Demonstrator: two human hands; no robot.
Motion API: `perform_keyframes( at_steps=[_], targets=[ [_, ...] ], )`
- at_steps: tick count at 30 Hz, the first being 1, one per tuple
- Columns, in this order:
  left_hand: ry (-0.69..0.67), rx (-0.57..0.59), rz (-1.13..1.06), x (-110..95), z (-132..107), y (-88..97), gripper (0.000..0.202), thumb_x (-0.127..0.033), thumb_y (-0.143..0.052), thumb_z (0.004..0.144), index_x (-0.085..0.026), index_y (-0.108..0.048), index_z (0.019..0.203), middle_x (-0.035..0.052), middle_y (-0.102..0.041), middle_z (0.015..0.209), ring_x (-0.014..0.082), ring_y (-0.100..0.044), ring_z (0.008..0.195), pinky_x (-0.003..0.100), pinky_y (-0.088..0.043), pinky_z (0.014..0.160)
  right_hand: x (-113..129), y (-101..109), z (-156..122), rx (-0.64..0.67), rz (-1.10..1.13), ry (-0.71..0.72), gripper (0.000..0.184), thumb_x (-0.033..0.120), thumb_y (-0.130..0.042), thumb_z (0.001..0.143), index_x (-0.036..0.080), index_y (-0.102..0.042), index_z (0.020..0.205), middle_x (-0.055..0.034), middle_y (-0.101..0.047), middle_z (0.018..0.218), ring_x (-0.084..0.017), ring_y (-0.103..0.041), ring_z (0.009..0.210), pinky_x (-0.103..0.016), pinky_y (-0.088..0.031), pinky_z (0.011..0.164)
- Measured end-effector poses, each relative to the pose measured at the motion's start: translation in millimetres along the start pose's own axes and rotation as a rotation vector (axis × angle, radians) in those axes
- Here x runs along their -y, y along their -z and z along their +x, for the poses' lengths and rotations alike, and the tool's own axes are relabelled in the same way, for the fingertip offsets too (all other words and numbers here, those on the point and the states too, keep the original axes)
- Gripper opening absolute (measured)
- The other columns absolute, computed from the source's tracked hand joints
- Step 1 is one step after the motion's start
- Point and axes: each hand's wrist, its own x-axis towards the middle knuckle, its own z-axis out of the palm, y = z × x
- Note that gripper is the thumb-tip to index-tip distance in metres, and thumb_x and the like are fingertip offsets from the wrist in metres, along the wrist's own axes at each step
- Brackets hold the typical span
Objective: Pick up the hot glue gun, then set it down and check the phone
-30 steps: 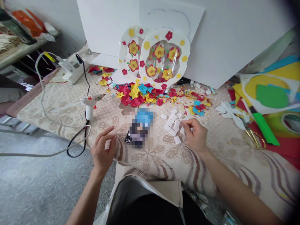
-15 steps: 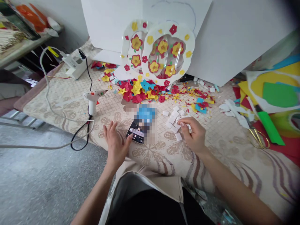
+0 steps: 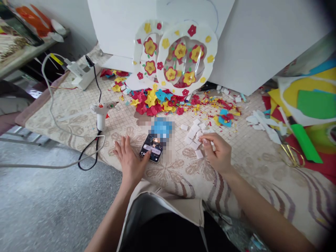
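My left hand (image 3: 132, 159) lies with its fingers spread, the thumb over the lower part of a smartphone (image 3: 153, 144). The phone rests face up on the patterned tablecloth with its screen lit, and its upper end is covered by a blurred patch. To the right, my right hand (image 3: 217, 151) has thumb and forefinger pinched together beside a small heap of white square pieces (image 3: 193, 133). Whatever those fingertips hold, if anything, is too small or hidden to name.
Behind lie foam flowers (image 3: 151, 99) and scraps, before two flower-decorated white frames (image 3: 187, 57). A white glue gun (image 3: 101, 115) stands left, near cables and a power strip (image 3: 82, 75). Right are gold-handled scissors (image 3: 292, 155), a green-handled tool (image 3: 306, 141) and coloured sheets (image 3: 315, 105).
The view has shifted slightly. My left thumb has slid a little across the phone's lower screen, and the screen content looks slightly different. My right hand keeps its pinch near the white squares.
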Motion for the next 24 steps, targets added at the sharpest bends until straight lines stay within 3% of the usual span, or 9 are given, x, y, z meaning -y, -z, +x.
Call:
perform_keyframes(
  at_steps=[24],
  targets=[
    [-0.01, 0.005, -0.002, -1.8, -0.8, 0.5, 0.089, -0.049, -0.068, 0.078, -0.017, -0.025, 0.149, 0.0217, -0.025, 0.157, 0.043, -0.003, 0.149, 0.071, -0.004, 0.113, -0.6, -1.2, -1.3, 0.011, 0.033, -0.024, 0.012, 0.017, -0.052, 0.093, 0.022, -0.063, 0.093, -0.0026, -0.069, 0.085, -0.016, -0.065, 0.08, -0.031, -0.051, 0.073]
  ],
)
